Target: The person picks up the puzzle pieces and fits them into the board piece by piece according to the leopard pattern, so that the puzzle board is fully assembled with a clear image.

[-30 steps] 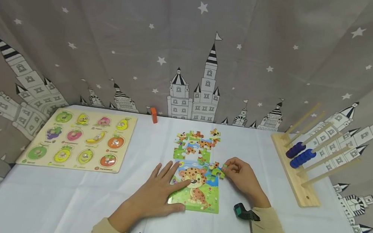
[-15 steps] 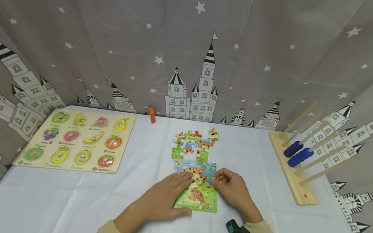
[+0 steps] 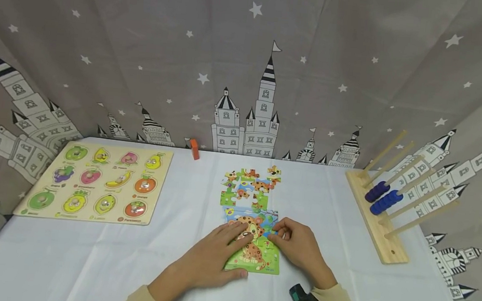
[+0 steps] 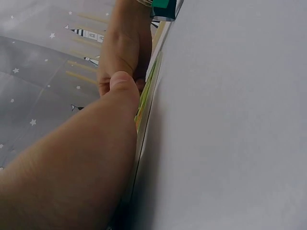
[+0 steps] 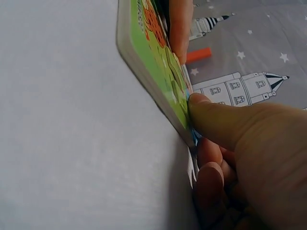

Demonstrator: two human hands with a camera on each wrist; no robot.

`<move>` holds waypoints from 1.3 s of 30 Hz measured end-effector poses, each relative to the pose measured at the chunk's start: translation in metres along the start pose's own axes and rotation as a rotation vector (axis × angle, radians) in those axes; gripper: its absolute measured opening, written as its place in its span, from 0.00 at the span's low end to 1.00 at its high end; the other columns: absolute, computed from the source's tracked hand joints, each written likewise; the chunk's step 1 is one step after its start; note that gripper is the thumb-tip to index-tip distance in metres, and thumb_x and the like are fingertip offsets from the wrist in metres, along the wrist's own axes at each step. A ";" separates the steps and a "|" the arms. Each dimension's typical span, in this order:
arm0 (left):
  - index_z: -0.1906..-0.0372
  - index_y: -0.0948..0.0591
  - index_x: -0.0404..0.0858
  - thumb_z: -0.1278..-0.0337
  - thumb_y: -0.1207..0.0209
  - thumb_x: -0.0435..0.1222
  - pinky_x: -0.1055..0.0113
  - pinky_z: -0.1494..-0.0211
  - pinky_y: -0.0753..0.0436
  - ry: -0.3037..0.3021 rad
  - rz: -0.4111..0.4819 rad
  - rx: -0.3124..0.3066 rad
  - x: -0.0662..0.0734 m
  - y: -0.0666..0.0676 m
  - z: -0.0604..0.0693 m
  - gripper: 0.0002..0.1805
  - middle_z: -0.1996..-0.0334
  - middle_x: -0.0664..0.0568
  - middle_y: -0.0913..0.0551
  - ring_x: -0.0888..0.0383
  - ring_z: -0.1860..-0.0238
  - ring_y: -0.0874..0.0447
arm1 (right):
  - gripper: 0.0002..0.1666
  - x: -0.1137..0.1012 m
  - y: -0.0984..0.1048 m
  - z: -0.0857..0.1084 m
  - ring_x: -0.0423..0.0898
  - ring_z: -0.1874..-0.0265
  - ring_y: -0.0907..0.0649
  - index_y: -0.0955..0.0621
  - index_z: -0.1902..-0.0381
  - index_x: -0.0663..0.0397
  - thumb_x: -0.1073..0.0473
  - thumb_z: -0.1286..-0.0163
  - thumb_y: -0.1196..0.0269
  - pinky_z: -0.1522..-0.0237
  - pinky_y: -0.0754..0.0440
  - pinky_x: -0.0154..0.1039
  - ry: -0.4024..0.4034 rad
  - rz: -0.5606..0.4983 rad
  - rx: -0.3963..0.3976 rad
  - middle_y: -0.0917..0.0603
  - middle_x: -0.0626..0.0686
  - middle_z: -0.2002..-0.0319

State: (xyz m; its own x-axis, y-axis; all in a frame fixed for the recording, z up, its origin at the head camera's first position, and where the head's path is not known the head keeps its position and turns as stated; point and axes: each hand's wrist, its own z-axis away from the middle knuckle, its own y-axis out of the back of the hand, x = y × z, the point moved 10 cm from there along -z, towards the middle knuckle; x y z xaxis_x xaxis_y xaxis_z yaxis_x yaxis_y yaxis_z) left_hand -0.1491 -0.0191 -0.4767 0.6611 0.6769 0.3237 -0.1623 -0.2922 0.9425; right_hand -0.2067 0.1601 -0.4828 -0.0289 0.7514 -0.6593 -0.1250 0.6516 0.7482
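A puzzle board (image 3: 273, 265) with a spotted leopard cub picture lies on the white table. My left hand (image 3: 213, 254) rests across its left part with fingers fairly straight, covering some of the cub. At the board's right side, my right hand (image 3: 299, 243) has thumb and curled fingers together on a green and blue puzzle piece (image 5: 175, 79); its outline is partly hidden by the thumb. In the right wrist view the thumb touches the picture surface near the edge. Beyond the board lie several loose puzzle pieces (image 3: 227, 197) in a loose cluster.
On the left lies a wooden fruit peg puzzle (image 3: 93, 187). A wooden stand (image 3: 378, 222) with upright rods and blue rings (image 3: 386, 202) is at the right. An orange block (image 3: 195, 149) sits by the table's back edge, before a grey castle-print curtain (image 3: 173, 42).
My right hand has brought the puzzle piece left and down onto the board's right side. My left hand has slid slightly right over the board, its fingers now closer together.
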 end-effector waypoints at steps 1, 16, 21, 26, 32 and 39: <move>0.20 0.39 0.51 0.33 0.52 0.69 0.52 0.17 0.40 -0.001 -0.002 0.001 0.000 0.000 0.000 0.44 0.18 0.50 0.42 0.50 0.18 0.45 | 0.09 0.000 0.000 0.000 0.38 0.78 0.29 0.16 0.66 0.45 0.52 0.39 0.25 0.73 0.34 0.30 0.000 0.000 0.001 0.24 0.42 0.78; 0.20 0.38 0.53 0.35 0.50 0.69 0.53 0.16 0.41 0.017 0.007 -0.014 -0.001 -0.001 -0.001 0.44 0.18 0.52 0.43 0.50 0.18 0.46 | 0.10 -0.005 0.003 0.001 0.36 0.78 0.29 0.16 0.67 0.46 0.52 0.39 0.24 0.74 0.33 0.29 0.033 -0.016 0.024 0.23 0.41 0.78; 0.20 0.39 0.54 0.34 0.51 0.69 0.54 0.16 0.43 0.025 0.011 -0.030 -0.002 -0.002 -0.001 0.44 0.18 0.53 0.44 0.52 0.17 0.48 | 0.10 -0.005 0.003 0.001 0.36 0.78 0.29 0.16 0.67 0.46 0.52 0.39 0.24 0.74 0.33 0.30 0.024 -0.019 0.020 0.23 0.41 0.78; 0.20 0.37 0.53 0.34 0.51 0.69 0.53 0.16 0.42 0.019 0.017 -0.022 -0.001 -0.001 -0.001 0.43 0.18 0.52 0.43 0.52 0.18 0.47 | 0.09 -0.005 0.002 0.001 0.37 0.78 0.29 0.16 0.69 0.44 0.53 0.39 0.24 0.73 0.33 0.30 0.016 -0.001 0.012 0.23 0.41 0.78; 0.20 0.37 0.53 0.33 0.52 0.69 0.52 0.16 0.42 0.006 0.007 -0.011 0.000 -0.001 -0.001 0.43 0.18 0.52 0.43 0.52 0.18 0.46 | 0.09 -0.005 0.003 0.002 0.38 0.77 0.28 0.16 0.73 0.43 0.53 0.39 0.24 0.73 0.32 0.30 0.008 -0.002 0.013 0.23 0.41 0.79; 0.20 0.37 0.53 0.33 0.51 0.68 0.52 0.16 0.42 0.004 -0.003 -0.018 0.001 0.000 -0.001 0.43 0.18 0.51 0.43 0.51 0.18 0.46 | 0.10 -0.007 0.004 0.003 0.37 0.78 0.28 0.16 0.73 0.44 0.54 0.39 0.25 0.73 0.33 0.29 0.006 -0.003 0.011 0.23 0.42 0.79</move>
State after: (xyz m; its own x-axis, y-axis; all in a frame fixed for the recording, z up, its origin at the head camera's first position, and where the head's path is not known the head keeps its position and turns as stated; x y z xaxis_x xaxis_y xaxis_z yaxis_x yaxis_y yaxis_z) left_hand -0.1493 -0.0182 -0.4764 0.6587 0.6803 0.3216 -0.1737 -0.2783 0.9446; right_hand -0.2037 0.1577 -0.4754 -0.0345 0.7487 -0.6620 -0.1137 0.6552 0.7469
